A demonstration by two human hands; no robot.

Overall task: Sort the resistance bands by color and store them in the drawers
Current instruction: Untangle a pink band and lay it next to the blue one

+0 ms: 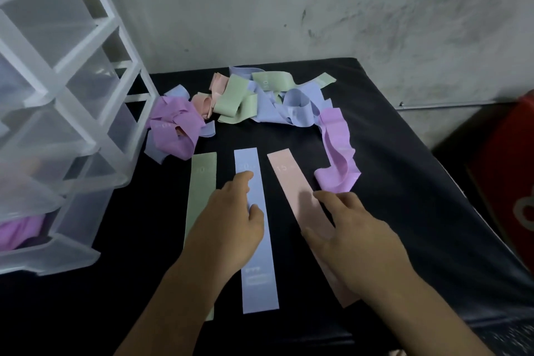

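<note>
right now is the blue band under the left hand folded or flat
Flat: the blue band lies straight on the black table, left hand resting on it.

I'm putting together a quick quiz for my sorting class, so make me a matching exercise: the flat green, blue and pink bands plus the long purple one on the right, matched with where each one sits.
Things:
1. flat green band
2. flat blue band
3. flat pink band
4. long purple band

Places:
A. partly under the right hand
B. leftmost strip, nearest the drawer unit
C. bunched up, right of the three flat strips
D. under fingers of the left hand

Pairs: 1-B, 2-D, 3-A, 4-C
</note>
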